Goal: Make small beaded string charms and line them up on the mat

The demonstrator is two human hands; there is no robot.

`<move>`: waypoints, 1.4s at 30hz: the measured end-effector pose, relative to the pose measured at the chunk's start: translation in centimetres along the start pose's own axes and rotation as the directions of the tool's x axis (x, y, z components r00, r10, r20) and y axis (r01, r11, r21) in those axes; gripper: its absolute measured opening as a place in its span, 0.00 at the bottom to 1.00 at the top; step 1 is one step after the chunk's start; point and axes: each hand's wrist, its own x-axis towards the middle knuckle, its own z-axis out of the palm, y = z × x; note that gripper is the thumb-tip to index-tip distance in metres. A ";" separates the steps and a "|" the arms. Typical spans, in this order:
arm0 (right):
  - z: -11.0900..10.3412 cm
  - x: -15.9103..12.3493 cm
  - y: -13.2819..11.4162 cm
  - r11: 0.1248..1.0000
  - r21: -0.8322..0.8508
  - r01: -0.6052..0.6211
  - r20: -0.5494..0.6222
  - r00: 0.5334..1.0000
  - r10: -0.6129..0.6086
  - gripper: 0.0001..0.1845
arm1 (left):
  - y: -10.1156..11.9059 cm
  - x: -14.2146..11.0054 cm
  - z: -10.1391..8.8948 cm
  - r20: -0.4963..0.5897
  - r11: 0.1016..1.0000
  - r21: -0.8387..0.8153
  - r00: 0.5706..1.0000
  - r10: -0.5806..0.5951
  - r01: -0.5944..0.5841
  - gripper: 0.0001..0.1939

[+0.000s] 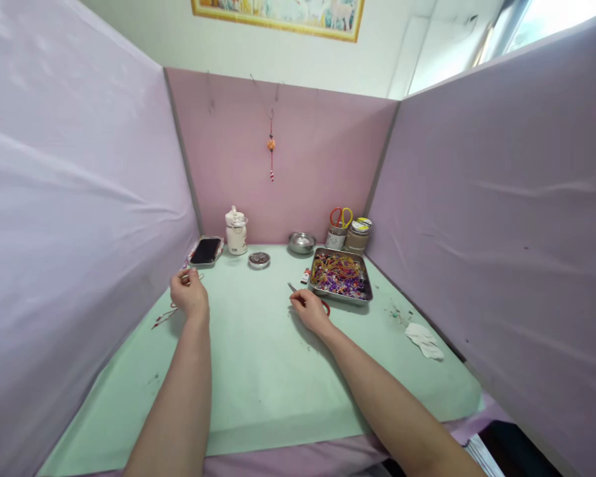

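Observation:
My left hand point(189, 292) is closed in a pinch at the left of the table, just in front of the phone. A thin red cord point(165, 317) hangs from beneath it toward the tabletop, and a small loop shows by the fingertips. Near the middle, my right hand point(308, 309) is closed over a pair of red-handled scissors point(326, 307). The metal tip points forward and left past my fingers; the palm hides most of the rest. Close to that hand stands a metal tray point(345, 299) full of yellow and red cords and purple beads.
A lighter point(305, 275) lies left of the tray. Behind are a steel bowl point(302, 242), a small dish point(259, 260), a white lidded cup point(236, 232), a phone point(206, 251), and jars point(358, 236). A crumpled white cloth point(424, 340) rests right. A beaded pendant point(271, 144) hangs on the back panel.

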 end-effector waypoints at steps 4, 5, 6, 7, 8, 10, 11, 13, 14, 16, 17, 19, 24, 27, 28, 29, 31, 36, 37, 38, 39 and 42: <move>0.1 0.1 -0.1 1.000 -0.004 -0.007 0.002 1.000 0.007 0.08 | 0.4 -0.3 -0.1 -0.030 0.990 0.134 0.999 -0.035 0.039 0.16; 0.1 0.1 -0.1 1.000 -0.005 -0.008 0.003 1.000 0.008 0.07 | 0.5 -0.4 -0.2 -0.060 0.978 0.200 0.997 -0.050 0.061 0.20; 0.1 0.1 -0.1 1.000 -0.006 -0.008 0.005 1.000 0.008 0.07 | 0.6 -0.6 -0.2 -0.089 0.960 0.264 0.994 -0.066 0.088 0.24; 0.1 0.1 -0.1 1.000 -0.006 -0.009 0.006 1.000 0.009 0.07 | 0.7 -0.8 -0.2 -0.109 0.942 0.318 0.991 -0.079 0.110 0.28; 0.1 0.1 -0.1 1.000 -0.005 -0.010 0.008 1.000 0.010 0.07 | 0.8 -1.0 -0.1 -0.114 0.928 0.352 0.990 -0.087 0.122 0.29; 0.0 0.1 -0.1 1.000 -0.003 -0.011 0.010 1.000 0.011 0.07 | 1.0 -1.4 0.0 -0.084 0.922 0.372 0.993 -0.079 0.105 0.28; 0.0 0.1 -0.1 1.000 -0.001 -0.011 0.010 1.000 0.011 0.07 | 1.1 -1.6 0.2 -0.063 0.922 0.379 0.996 -0.062 0.082 0.27; 0.1 0.1 -0.1 1.000 0.003 -0.011 0.008 1.000 0.011 0.07 | 1.3 -2.3 0.6 -0.013 0.926 0.377 1.000 -0.005 0.009 0.24; 0.1 0.1 -0.1 1.000 0.006 -0.010 0.007 1.000 0.010 0.07 | 1.3 -2.7 0.8 0.018 0.930 0.366 0.999 0.036 -0.040 0.22; 0.1 0.0 -0.2 1.000 0.015 -0.005 0.000 1.000 0.005 0.07 | 1.4 -3.6 1.3 0.101 0.931 0.327 0.986 0.133 -0.159 0.20; 0.1 0.0 -0.3 1.000 0.021 -0.002 -0.004 1.000 0.002 0.07 | 1.5 -4.2 1.5 0.153 0.926 0.310 0.972 0.177 -0.217 0.18; 0.0 0.0 -0.5 0.999 0.035 0.006 -0.016 1.000 -0.005 0.07 | 1.5 -5.6 2.1 0.261 0.903 0.301 0.937 0.232 -0.307 0.16; -0.5 0.0 -1.2 0.997 0.068 0.031 -0.081 0.996 -0.025 0.08 | 1.4 -9.4 3.3 0.580 0.825 0.236 0.756 0.304 -0.513 0.11; -0.9 0.2 -1.6 0.996 0.082 0.043 -0.119 0.992 -0.033 0.10 | 1.2 -11.3 3.7 0.743 0.783 0.116 0.577 0.340 -0.611 0.09; -1.1 0.3 -1.8 0.994 0.099 0.042 -0.125 0.992 -0.030 0.11 | 1.2 -11.7 3.8 0.770 0.776 0.092 0.539 0.342 -0.623 0.08; -1.3 0.4 -2.0 0.992 0.124 0.037 -0.127 0.992 -0.021 0.11 | 1.1 -12.0 3.8 0.790 0.771 0.074 0.510 0.342 -0.632 0.08; -1.8 0.5 -2.6 0.983 0.182 0.009 -0.099 0.995 0.009 0.12 | 1.0 -12.2 3.8 0.812 0.768 0.063 0.480 0.332 -0.638 0.08; -3.5 1.5 -5.1 0.974 0.224 -0.017 0.027 1.000 0.012 0.10 | 0.7 -11.9 3.7 0.836 0.773 0.086 0.467 0.287 -0.628 0.10; -3.9 1.9 -5.6 0.975 0.221 -0.013 0.034 0.999 0.005 0.10 | 0.7 -11.9 3.7 0.841 0.775 0.088 0.464 0.279 -0.626 0.11; -4.2 2.4 -6.2 0.974 0.227 -0.011 0.038 0.999 0.002 0.11 | 0.7 -11.9 3.7 0.845 0.775 0.090 0.460 0.273 -0.625 0.11; -4.4 3.0 -6.6 0.971 0.237 -0.007 0.041 0.999 -0.003 0.11 | 0.7 -11.9 3.8 0.849 0.776 0.090 0.456 0.268 -0.624 0.11; -4.7 4.8 -7.6 0.974 0.228 0.018 0.028 0.999 -0.025 0.12 | 0.6 -12.1 3.9 0.857 0.776 0.091 0.445 0.258 -0.624 0.11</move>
